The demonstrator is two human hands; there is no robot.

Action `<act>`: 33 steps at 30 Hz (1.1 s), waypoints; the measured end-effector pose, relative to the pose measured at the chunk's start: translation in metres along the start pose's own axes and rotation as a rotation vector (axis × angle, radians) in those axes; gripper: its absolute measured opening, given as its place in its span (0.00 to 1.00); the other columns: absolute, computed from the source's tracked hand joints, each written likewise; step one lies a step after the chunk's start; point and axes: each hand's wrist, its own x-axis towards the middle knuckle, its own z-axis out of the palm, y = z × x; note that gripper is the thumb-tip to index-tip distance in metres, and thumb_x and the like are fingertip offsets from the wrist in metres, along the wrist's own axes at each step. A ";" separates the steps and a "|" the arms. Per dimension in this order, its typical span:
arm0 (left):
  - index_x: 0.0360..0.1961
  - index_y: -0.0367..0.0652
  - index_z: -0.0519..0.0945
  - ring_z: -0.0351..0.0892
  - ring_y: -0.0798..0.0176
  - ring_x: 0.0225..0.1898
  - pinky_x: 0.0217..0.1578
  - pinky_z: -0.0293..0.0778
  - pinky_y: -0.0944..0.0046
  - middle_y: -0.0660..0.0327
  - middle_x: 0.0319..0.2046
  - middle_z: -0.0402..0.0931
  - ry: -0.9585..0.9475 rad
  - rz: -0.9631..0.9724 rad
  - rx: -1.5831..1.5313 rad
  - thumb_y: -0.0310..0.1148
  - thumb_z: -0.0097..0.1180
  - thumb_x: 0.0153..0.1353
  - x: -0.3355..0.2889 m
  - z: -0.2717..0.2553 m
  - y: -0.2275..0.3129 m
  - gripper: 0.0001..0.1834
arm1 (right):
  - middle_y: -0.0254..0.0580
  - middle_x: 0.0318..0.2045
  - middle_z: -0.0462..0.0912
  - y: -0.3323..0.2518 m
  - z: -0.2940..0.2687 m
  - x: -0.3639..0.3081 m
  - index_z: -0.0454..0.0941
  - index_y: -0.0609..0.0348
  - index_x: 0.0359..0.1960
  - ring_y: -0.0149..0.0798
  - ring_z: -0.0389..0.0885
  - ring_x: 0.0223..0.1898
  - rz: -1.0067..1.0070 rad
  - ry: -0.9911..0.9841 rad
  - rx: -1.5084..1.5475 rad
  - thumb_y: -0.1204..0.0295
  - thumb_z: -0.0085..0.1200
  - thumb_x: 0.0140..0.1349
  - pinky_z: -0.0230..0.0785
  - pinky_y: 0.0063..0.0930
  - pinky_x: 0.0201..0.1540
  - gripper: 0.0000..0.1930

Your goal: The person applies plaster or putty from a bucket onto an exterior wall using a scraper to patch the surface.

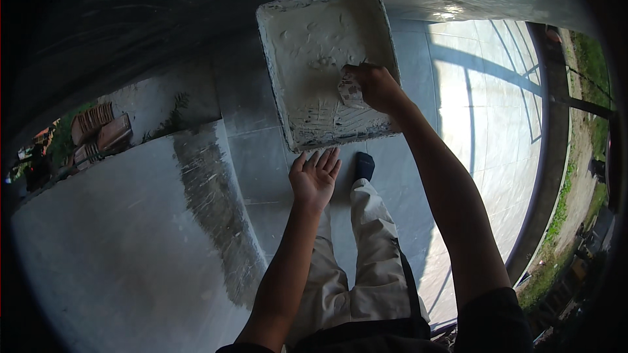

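A large rectangular tray point(271, 78) with a crusted rim holds a layer of wet, off-white paste. My right hand point(379, 88) reaches in over its right side, fingers closed around a flat, paste-smeared tool point(351, 93) with brownish patches. The tool's lower part is down at the paste; whether it is a scraper or a scoop I cannot tell. By the tray's near edge, my left hand point(314, 180) lies palm up with fingers stretched out. Its fingertips are at or just under the rim, and nothing rests in the palm.
Left of me is a pale, smooth surface point(118, 222) with a rough grey strip point(212, 209) along its edge. Stacked reddish tiles point(101, 132) stand beyond it. My dark-socked foot point(364, 166) is on the grey tiled floor point(255, 163). A dark beam point(556, 124) borders the sunlit right side.
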 end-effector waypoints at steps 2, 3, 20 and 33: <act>0.73 0.31 0.35 0.51 0.47 0.74 0.72 0.48 0.50 0.43 0.73 0.47 -0.003 0.006 -0.019 0.45 0.43 0.70 0.000 -0.001 0.000 0.44 | 0.56 0.37 0.83 -0.003 0.007 -0.006 0.79 0.61 0.53 0.54 0.84 0.39 -0.005 -0.017 0.030 0.87 0.51 0.53 0.76 0.39 0.45 0.23; 0.73 0.31 0.35 0.51 0.46 0.74 0.73 0.48 0.50 0.43 0.72 0.47 -0.013 0.005 -0.022 0.45 0.43 0.70 -0.001 -0.002 0.000 0.44 | 0.57 0.37 0.83 -0.006 0.011 -0.010 0.79 0.61 0.53 0.55 0.83 0.39 -0.007 -0.031 0.059 0.87 0.51 0.55 0.76 0.40 0.45 0.22; 0.74 0.34 0.33 0.45 0.47 0.76 0.74 0.44 0.50 0.44 0.75 0.40 -0.067 -0.009 -0.069 0.45 0.43 0.70 -0.001 -0.006 0.000 0.45 | 0.58 0.41 0.83 -0.027 0.040 0.033 0.77 0.57 0.57 0.56 0.83 0.43 -0.085 -0.024 0.047 0.84 0.50 0.58 0.76 0.41 0.49 0.24; 0.73 0.32 0.34 0.45 0.45 0.75 0.74 0.45 0.50 0.42 0.74 0.39 -0.123 -0.010 -0.058 0.45 0.43 0.70 0.000 -0.008 0.002 0.45 | 0.60 0.41 0.82 -0.034 0.044 0.019 0.77 0.60 0.57 0.59 0.82 0.44 0.035 0.029 0.047 0.85 0.52 0.44 0.74 0.43 0.50 0.32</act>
